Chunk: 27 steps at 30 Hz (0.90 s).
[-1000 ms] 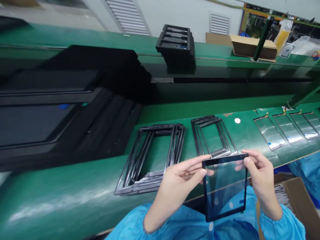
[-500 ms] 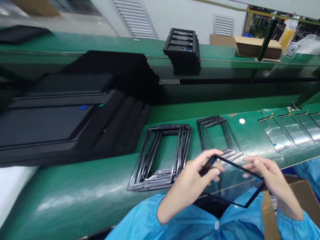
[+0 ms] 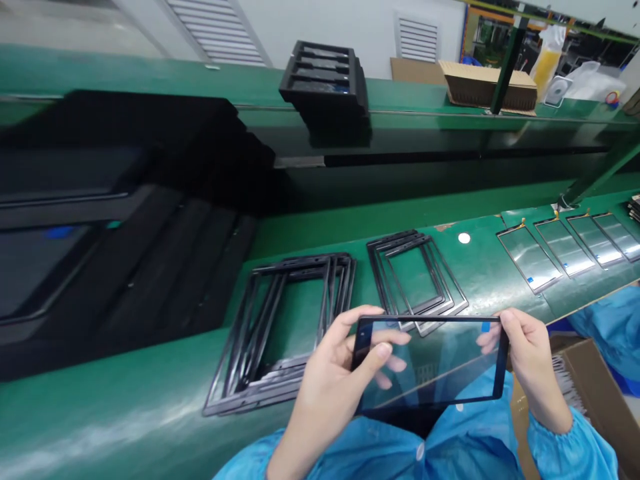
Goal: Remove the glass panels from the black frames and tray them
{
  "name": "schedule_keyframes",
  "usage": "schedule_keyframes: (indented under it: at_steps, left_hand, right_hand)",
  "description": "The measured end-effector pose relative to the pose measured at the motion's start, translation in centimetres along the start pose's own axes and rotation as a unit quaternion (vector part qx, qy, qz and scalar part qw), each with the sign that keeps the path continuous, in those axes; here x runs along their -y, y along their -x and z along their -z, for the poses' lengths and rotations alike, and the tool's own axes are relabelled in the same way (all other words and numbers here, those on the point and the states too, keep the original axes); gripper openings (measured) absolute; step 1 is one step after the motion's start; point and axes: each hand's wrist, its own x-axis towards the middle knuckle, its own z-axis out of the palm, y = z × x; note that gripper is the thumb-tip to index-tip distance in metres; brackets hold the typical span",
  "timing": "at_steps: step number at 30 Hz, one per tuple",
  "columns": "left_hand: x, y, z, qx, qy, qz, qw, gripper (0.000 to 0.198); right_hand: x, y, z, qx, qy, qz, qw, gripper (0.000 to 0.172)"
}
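A clear glass panel with a black border (image 3: 430, 363) is held level above the bench's front edge, a small blue tab at its upper right. My left hand (image 3: 345, 367) grips its left end, thumb on the near face and fingers showing through the glass behind. At the right end, my right hand (image 3: 525, 353) pinches the upper corner, thumb on top, with fingertips visible behind the glass. Just beyond the panel lie overlapping thin black frames (image 3: 445, 267). A larger pile of black frames (image 3: 240, 393) rests to the left of my left hand.
Stacked black foam trays (image 3: 175, 267) fill the left side. Several glass panels (image 3: 530, 260) lie in a row at the right. Black trays (image 3: 320, 80) and a cardboard box (image 3: 490, 87) stand on the shelf. Another person's blue sleeve (image 3: 610, 333) is at the right edge.
The panel has turned from slanting down to the right to nearly level. My right hand has closed on its right corner, where its fingers were apart before. The view has shifted to the right.
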Motion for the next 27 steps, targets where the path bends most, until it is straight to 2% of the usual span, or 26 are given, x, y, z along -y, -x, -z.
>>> schedule_keyframes:
  at_steps: [7, 11, 14, 16, 17, 19, 21, 22, 24, 27]
  left_hand:
    - [-0.1, 0.4, -0.6, -0.028, 0.008, -0.011, 1.0, 0.053]
    - [1.2, 0.0, -0.1, -0.025, -0.011, -0.024, 0.999, 0.052]
    - [2.1, -0.9, 0.5, -0.044, -0.094, -0.109, 0.989, 0.044]
    - [1.9, -1.5, 0.5, -0.049, -0.202, -0.207, 0.956, 0.037]
    - [1.6, -1.7, 0.3, -0.026, -0.256, -0.251, 0.933, 0.034]
    - [0.9, -2.2, -0.3, 0.07, -0.33, -0.298, 0.893, 0.031]
    - [0.2, -2.6, -1.0, 0.167, -0.352, -0.301, 0.871, 0.027]
    - [0.0, -2.8, -1.3, 0.195, -0.353, -0.294, 0.866, 0.028]
    - [-0.1, -2.9, -1.8, 0.206, -0.348, -0.284, 0.869, 0.031]
    - [-0.1, -2.6, -2.2, 0.188, -0.335, -0.27, 0.883, 0.031]
  right_hand:
    - [-0.5, 0.2, -0.2, 0.003, 0.005, 0.017, 1.0, 0.055]
    - [-1.1, 0.4, -0.3, -0.019, -0.023, 0.015, 0.999, 0.054]
    - [-1.2, 0.7, -0.4, -0.023, -0.024, 0.009, 0.999, 0.048]
    - [-1.2, 1.1, -0.5, -0.019, -0.001, 0.007, 1.0, 0.043]
    - [-1.2, 1.3, -0.5, -0.013, 0.013, 0.007, 1.0, 0.041]
    - [-1.3, 1.7, -0.5, 0.008, 0.042, 0.011, 0.999, 0.039]
    - [-1.4, 1.9, -0.5, 0.026, 0.066, 0.018, 0.997, 0.037]
    - [-1.4, 2.0, -0.5, 0.033, 0.073, 0.02, 0.997, 0.036]
    - [-1.4, 1.9, -0.5, 0.037, 0.08, 0.022, 0.996, 0.035]
    - [-1.1, 1.5, -0.6, 0.05, 0.076, 0.021, 0.996, 0.035]
